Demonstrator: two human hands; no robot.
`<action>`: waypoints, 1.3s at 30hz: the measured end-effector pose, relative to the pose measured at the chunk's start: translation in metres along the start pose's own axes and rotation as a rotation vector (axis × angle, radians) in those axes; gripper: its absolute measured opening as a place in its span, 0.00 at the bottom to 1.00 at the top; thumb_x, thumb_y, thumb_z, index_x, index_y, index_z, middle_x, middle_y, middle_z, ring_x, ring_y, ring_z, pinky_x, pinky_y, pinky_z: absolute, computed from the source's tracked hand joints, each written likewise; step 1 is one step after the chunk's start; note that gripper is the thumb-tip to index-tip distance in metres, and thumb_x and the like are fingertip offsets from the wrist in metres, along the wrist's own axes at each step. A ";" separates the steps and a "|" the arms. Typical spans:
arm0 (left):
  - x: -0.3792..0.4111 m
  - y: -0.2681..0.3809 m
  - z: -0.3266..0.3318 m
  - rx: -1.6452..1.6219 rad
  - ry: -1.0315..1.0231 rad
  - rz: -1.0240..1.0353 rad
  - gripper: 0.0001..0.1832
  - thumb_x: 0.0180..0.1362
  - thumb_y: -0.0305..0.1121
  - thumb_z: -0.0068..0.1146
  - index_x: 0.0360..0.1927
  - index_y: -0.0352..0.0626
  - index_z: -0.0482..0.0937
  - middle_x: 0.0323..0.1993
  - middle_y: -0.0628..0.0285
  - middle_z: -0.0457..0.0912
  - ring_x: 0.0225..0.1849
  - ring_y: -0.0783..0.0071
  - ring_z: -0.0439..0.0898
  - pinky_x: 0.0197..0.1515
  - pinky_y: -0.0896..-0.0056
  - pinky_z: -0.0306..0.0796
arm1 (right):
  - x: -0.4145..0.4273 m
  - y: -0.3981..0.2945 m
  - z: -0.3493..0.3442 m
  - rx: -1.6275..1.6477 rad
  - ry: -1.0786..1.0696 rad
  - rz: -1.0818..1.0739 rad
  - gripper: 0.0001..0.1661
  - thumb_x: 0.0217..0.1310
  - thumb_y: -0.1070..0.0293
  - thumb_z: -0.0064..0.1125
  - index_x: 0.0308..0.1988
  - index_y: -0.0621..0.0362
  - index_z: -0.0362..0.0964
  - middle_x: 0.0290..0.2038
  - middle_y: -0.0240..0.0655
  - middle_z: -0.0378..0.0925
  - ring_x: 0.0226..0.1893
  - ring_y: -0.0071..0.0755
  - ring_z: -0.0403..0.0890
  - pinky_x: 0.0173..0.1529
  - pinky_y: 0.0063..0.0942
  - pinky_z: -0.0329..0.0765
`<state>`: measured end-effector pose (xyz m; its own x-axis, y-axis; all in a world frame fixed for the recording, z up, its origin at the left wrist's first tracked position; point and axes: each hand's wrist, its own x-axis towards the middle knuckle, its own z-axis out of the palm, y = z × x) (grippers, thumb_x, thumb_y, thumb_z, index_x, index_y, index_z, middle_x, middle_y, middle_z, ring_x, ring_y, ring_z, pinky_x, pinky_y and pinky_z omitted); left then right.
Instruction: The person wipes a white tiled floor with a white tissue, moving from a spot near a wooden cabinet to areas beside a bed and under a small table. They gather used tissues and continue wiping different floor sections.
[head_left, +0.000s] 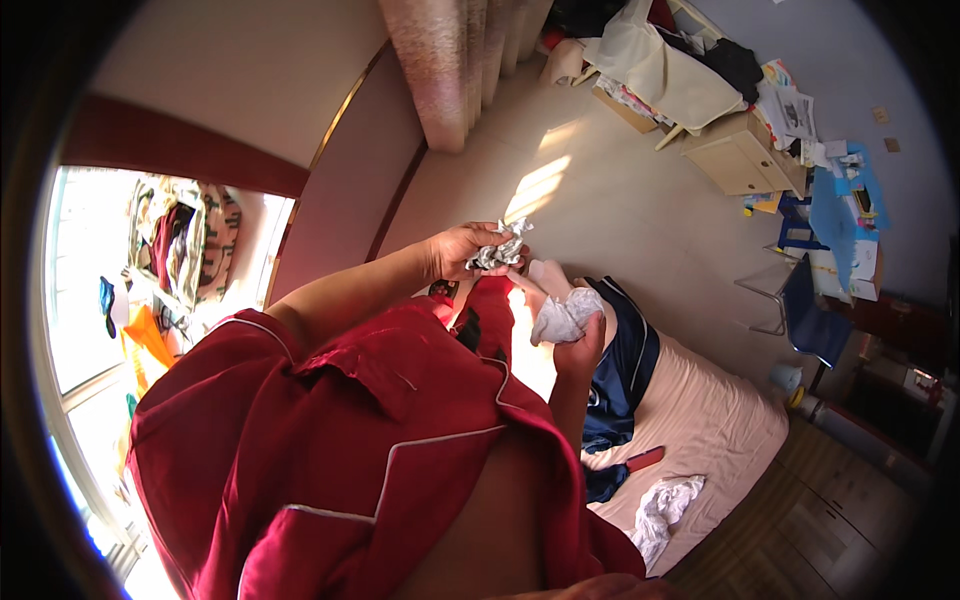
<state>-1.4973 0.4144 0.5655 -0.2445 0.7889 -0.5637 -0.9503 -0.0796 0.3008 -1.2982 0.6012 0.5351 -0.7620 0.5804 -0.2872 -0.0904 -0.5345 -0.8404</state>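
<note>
My left hand (469, 251) holds a crumpled grey-and-white patterned cloth (501, 247) between thumb and fingers, above the floor near the bed's edge. To its right and a little lower, my right hand (589, 337) grips a bunched white cloth (562, 315). The two cloths are apart. Beside the right hand, a navy garment with a white stripe (637, 337) lies on the bed (712, 405), which has a pink sheet. Farther down the bed are a dark navy cloth (606, 482), a flat red object (646, 458) and a crumpled white cloth (664, 517).
A blue chair (810, 319) stands beyond the bed, near a cluttered blue-topped table (832, 210). Farther off are a pale cabinet (739, 161) and a cloth-draped chair (660, 75). A curtain (450, 67) hangs at the top; a bright window area (82, 285) is at left.
</note>
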 end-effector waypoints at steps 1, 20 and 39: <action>0.019 0.007 0.002 0.004 -0.033 0.025 0.15 0.59 0.32 0.49 0.49 0.38 0.70 0.48 0.53 0.76 0.45 0.63 0.79 0.36 0.73 0.78 | 0.018 -0.006 0.003 -0.055 -0.005 -0.030 0.19 0.68 0.62 0.33 0.52 0.63 0.60 0.49 0.41 0.67 0.49 0.37 0.71 0.53 0.35 0.70; 0.329 0.204 -0.029 -0.023 0.375 0.118 0.08 0.59 0.31 0.50 0.40 0.43 0.69 0.32 0.63 0.76 0.31 0.71 0.78 0.25 0.74 0.73 | 0.426 -0.034 -0.093 0.319 0.116 0.527 0.14 0.58 0.65 0.49 0.43 0.59 0.69 0.39 0.36 0.74 0.41 0.36 0.75 0.47 0.35 0.73; 0.747 0.398 -0.214 0.373 0.586 0.030 0.07 0.58 0.36 0.50 0.32 0.44 0.72 0.24 0.60 0.77 0.23 0.73 0.76 0.19 0.76 0.67 | 0.703 0.163 -0.128 0.398 0.089 0.752 0.22 0.50 0.75 0.43 0.48 0.66 0.67 0.42 0.40 0.71 0.42 0.35 0.74 0.48 0.30 0.72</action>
<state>-2.0996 0.8417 0.1002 -0.4327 0.3222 -0.8420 -0.8375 0.2019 0.5077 -1.7665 1.0002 0.1372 -0.6580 0.0226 -0.7527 0.1879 -0.9630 -0.1932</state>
